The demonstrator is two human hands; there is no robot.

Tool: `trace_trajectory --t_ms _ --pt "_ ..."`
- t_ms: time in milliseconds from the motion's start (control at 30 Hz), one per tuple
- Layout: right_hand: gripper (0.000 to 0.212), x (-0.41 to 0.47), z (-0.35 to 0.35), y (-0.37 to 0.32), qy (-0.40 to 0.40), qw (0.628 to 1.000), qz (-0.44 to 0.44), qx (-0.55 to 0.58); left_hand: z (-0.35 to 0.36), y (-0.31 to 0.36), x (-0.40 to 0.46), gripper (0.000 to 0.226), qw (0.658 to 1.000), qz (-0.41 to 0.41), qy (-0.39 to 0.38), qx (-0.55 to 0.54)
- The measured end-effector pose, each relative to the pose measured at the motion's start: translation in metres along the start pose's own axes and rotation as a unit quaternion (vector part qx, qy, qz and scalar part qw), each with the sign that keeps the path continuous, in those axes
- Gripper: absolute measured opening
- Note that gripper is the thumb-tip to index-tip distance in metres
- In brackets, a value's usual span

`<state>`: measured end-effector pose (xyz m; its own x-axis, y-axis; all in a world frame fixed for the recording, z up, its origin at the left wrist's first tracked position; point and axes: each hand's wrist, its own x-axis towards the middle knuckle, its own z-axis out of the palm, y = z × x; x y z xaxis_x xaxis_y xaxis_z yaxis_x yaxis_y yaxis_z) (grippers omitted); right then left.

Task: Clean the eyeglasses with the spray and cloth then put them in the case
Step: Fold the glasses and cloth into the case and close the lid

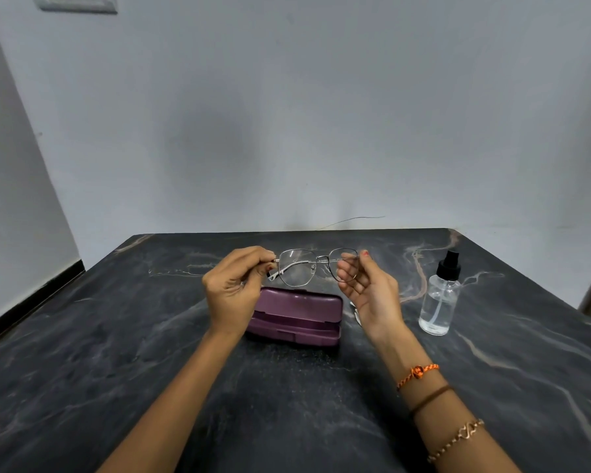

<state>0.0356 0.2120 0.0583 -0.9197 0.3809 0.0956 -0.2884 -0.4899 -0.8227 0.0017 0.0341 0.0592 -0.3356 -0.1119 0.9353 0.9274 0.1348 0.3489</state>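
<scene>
I pinch the glasses (316, 266) with left hand (234, 290) and right hand (367, 290); frame parallel to, directly above, the open case (296, 317)

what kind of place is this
Probably a plain room at home, not a shop or workshop: a dark marble-look table pushed against a bare painted wall, with a wall switch plate up in the corner.
</scene>
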Motion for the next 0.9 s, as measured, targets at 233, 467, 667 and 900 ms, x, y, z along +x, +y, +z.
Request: trace_trajectory --t_ms 233,467,667,900 --pt "0.025 0.0003 -0.0002 0.0023 -0.016 1.000 0.010 -0.011 0.0015 -0.0063 -0.0013 0.031 0.971 -0.179 0.036 -0.155" --pt "0.023 -0.0028 0.0035 0.0031 -0.041 0.999 0.022 -0.021 0.0008 -0.0098 0.0022 0.024 0.904 -0.292 0.053 -0.308" --pt "0.023 -0.0070 0.0063 0.0058 -0.048 0.996 0.018 -0.074 0.0009 -0.0059 0.0034 0.044 0.796 -0.400 0.046 -0.452" --pt "0.025 -0.0093 0.0084 0.0089 -0.083 0.995 0.052 -0.033 -0.0016 -0.0102 -0.0017 0.048 0.686 -0.466 0.106 -0.549"
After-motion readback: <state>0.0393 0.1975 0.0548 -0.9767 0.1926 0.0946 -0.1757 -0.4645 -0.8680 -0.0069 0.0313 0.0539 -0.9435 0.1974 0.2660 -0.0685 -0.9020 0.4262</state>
